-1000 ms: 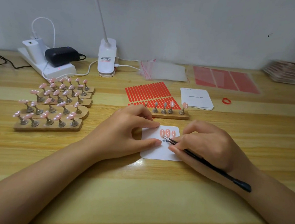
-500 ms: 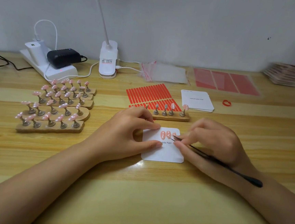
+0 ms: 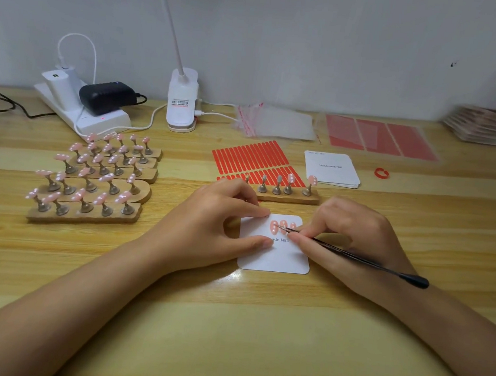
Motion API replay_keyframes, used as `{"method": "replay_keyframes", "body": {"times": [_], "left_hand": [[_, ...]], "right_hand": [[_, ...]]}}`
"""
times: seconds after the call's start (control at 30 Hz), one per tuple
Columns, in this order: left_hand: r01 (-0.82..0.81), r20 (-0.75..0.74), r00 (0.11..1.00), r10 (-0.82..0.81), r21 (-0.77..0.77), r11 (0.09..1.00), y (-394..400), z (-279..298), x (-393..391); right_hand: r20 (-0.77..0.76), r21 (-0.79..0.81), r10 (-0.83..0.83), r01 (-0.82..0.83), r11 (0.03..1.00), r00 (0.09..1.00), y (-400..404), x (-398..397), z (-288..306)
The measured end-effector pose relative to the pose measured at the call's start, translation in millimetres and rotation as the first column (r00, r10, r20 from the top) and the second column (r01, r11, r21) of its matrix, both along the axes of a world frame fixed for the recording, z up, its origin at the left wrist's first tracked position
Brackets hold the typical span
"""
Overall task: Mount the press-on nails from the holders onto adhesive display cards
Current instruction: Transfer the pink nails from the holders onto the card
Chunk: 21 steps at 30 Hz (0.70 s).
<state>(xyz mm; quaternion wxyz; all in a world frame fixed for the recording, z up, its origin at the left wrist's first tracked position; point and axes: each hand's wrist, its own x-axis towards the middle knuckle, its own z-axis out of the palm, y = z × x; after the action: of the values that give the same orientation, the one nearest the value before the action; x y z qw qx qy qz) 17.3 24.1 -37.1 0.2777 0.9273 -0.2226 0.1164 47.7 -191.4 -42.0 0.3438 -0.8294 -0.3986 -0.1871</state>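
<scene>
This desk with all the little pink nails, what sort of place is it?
Probably a small handmade press-on nail workshop: wooden holders carry rows of pink nails, a card printed "Handmade Nail" is being filled, and clear bags wait nearby.

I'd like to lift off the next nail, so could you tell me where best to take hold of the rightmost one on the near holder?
Pinch the nail by its long side edges with the tweezers, coming from above; it sits tilted atop its stand, clear of neighbours.

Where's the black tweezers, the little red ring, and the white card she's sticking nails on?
tweezers (image 3: 354, 257), head view, mid shaft.
red ring (image 3: 381, 173), head view, its band.
white card (image 3: 276, 257), head view, bare lower part.
</scene>
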Motion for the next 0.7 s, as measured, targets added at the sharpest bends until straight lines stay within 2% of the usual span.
{"method": "replay_keyframes", "body": {"times": [0.13, 0.2, 0.3, 0.4, 0.47, 0.6, 0.7], "left_hand": [[0.018, 0.016, 1.0, -0.018, -0.001, 1.0, -0.6, 1.3, -0.2], [0.017, 0.025, 1.0, -0.015, -0.069, 0.997, -1.6, 5.6, -0.5], [0.002, 0.119, 0.993, 0.02, -0.185, 0.983, -1.2, 16.4, 3.2], [-0.058, 0.179, 0.98, 0.092, -0.189, 0.98, -3.1, 23.3, 16.9], [-0.097, 0.086, 0.989, 0.116, -0.195, 0.976, -9.1, 22.9, 28.4], [-0.131, -0.091, 0.988, 0.122, -0.095, 0.987, -23.1, 15.3, 50.5], [-0.12, -0.14, 0.985, 0.096, -0.178, 0.977, -26.3, 13.8, 58.6]], "right_hand": [[-0.032, 0.012, 0.015, -0.015, 1.0, 0.999, 0.0, 0.8, -1.4], [-0.019, -0.015, 0.009, -0.009, 1.0, 1.0, -0.4, 1.1, -1.4], [0.009, -0.028, 0.006, -0.005, 1.0, 1.0, -0.5, 0.0, -0.5], [0.015, -0.024, 0.001, -0.001, 1.0, 1.0, 0.6, -0.8, 0.6], [0.017, -0.036, -0.004, 0.005, 0.999, 1.0, 0.3, -1.3, 1.3], [0.018, -0.055, -0.012, 0.013, 0.998, 1.0, -0.8, -3.2, 1.8], [0.023, -0.054, -0.022, 0.023, 0.998, 0.999, -0.1, -3.8, 1.8]]}}
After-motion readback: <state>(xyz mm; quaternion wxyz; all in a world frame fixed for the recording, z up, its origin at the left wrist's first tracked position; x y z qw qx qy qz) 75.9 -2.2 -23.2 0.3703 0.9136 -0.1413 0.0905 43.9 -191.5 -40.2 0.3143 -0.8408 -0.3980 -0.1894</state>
